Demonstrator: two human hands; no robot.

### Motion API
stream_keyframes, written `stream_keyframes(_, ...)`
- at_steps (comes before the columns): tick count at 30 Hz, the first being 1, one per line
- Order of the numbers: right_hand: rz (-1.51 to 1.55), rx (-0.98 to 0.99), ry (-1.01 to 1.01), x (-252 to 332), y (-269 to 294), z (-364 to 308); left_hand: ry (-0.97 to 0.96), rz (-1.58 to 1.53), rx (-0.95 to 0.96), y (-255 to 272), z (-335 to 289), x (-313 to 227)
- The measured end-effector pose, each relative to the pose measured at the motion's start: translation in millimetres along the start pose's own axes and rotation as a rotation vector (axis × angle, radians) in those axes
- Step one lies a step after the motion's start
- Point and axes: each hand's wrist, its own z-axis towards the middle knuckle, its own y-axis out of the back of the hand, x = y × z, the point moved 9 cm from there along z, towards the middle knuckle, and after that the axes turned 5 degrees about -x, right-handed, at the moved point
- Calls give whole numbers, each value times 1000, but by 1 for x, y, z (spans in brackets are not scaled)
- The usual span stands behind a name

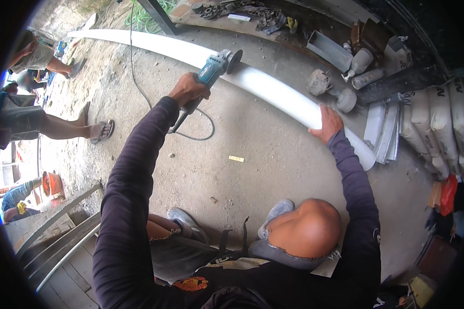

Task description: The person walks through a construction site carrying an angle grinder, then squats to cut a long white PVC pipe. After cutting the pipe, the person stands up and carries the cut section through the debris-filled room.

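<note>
My left hand (189, 90) clamps the grinder (211, 70) at eleven; my right hand (329, 123) grips the likely light, slick pipe (273, 95) at two o'clock.

Ahead of you, near the top edge, loose pale-green coils (137, 18) lie beside a dark, slanting post (160, 17). Up to your right you have an open, grey rectangular trough (325, 50) and a white bottle with a nozzle (361, 61). Farther right stand packed white sacks (441, 118), a shiny red bag (449, 194) near them. A small yellow strip (236, 159) lies on the grey floor (273, 180). At your left are a co-worker (62, 126) and an orange-red bucket (50, 183).
</note>
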Motion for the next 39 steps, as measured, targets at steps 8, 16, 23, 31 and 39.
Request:
stream_keyframes(8, 8, 48, -3, -4, -2, 5, -4, 16, -13, -4, -1, 9)
stream_keyframes(16, 56, 115, 42, -14, -11, 15, -37, 36, -37, -3, -6, 7)
stream_keyframes(23, 98, 211, 28, -28, -25, 22, -26, 35, -45, -2, -9, 14)
stream_keyframes(31, 175, 298, 28, -37, -33, 36, -21, 23, -63, -3, -10, 19)
stream_keyframes(39, 178, 184, 14, -43, -17, 40, -36, -49, -55, -1, -20, 34)
